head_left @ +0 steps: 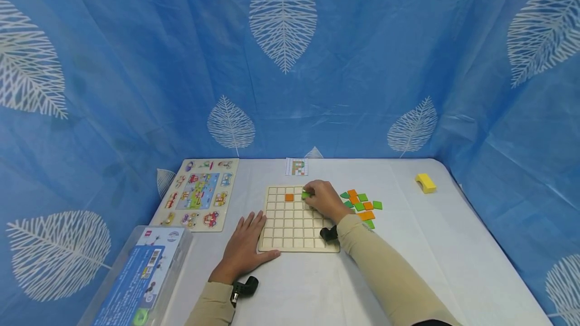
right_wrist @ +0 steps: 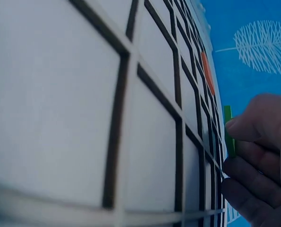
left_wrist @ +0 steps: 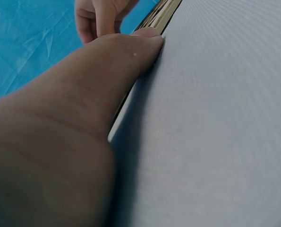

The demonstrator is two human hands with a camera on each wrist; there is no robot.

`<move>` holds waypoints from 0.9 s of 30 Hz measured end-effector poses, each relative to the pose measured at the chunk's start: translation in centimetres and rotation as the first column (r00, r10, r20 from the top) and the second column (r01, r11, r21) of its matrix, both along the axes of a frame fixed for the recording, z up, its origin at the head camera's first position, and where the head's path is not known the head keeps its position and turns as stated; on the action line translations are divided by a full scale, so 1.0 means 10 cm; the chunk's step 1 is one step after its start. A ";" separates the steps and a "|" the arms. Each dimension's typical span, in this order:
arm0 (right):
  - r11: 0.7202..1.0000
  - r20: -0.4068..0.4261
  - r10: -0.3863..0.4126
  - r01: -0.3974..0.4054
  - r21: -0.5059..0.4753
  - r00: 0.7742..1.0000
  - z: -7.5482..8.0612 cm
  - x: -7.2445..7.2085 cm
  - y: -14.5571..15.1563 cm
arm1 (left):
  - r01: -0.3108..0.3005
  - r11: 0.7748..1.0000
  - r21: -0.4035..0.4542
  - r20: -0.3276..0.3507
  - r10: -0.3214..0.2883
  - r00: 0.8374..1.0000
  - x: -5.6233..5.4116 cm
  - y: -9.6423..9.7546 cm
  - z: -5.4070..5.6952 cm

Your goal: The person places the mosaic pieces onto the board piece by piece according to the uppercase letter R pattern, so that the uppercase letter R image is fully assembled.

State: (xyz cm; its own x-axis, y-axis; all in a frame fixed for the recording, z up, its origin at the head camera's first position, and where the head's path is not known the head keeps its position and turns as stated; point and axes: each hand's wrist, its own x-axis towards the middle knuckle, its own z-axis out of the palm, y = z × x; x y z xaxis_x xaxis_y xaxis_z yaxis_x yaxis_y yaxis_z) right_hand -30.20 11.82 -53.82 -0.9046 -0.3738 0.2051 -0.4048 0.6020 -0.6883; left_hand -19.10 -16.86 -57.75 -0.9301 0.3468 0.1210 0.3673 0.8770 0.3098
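Observation:
A wooden grid board (head_left: 288,223) lies on the table, with an orange square tile (head_left: 289,197) sitting in one cell of its upper part. My right hand (head_left: 323,199) pinches a green tile (right_wrist: 229,131) between thumb and fingers, over the board's upper right cells. In the right wrist view the tile stands on edge near the far grid ribs. My left hand (head_left: 246,243) rests flat at the board's left side, fingers spread along that edge. Its thumb (left_wrist: 131,49) presses at the board's near left corner.
Loose green and orange tiles (head_left: 367,215) lie right of the board. A small pattern card (head_left: 296,167) is behind it. To the left are a picture puzzle board (head_left: 231,165) and a plastic box (head_left: 140,275). A yellow arch block (head_left: 425,183) stands far right.

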 end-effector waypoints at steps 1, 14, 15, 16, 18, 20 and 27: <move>1.000 -0.005 0.003 -0.003 0.003 1.000 0.00 0.00 -0.02 | 0.000 1.000 -0.001 -0.002 0.000 1.000 0.00 0.00 0.00; 0.998 0.003 0.014 -0.014 0.065 1.000 0.01 -0.01 -0.17 | -0.004 1.000 -0.002 0.001 0.004 1.000 0.01 0.01 0.04; 0.997 -0.003 0.015 -0.014 0.070 1.000 0.01 -0.02 -0.17 | -0.004 1.000 0.000 0.000 0.004 1.000 0.01 0.01 0.04; 0.997 -0.005 0.015 -0.015 0.072 1.000 0.01 -0.03 -0.18 | -0.004 1.000 0.001 -0.001 0.004 1.000 0.01 0.01 0.04; 0.996 -0.010 0.017 -0.016 0.083 1.000 0.00 -0.04 -0.20 | -0.004 1.000 0.003 -0.001 0.004 1.000 0.01 0.00 0.04; 0.996 -0.010 0.017 -0.016 0.091 1.000 -0.01 -0.05 -0.21 | -0.004 1.000 0.004 -0.001 0.004 1.000 0.01 0.00 0.04; 0.996 0.004 0.009 -0.009 0.093 1.000 0.00 -0.03 -0.23 | -0.001 1.000 -0.013 0.012 0.001 1.000 0.01 0.00 0.02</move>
State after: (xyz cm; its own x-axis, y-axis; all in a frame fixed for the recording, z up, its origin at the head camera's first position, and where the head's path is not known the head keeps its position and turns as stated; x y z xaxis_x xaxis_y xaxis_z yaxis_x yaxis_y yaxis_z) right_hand -30.54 9.55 -53.87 -0.9018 -0.3990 0.1657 -0.4079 0.6598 -0.6310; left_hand -19.03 -16.84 -57.53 -0.9319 0.3470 0.1055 0.3625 0.8816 0.3024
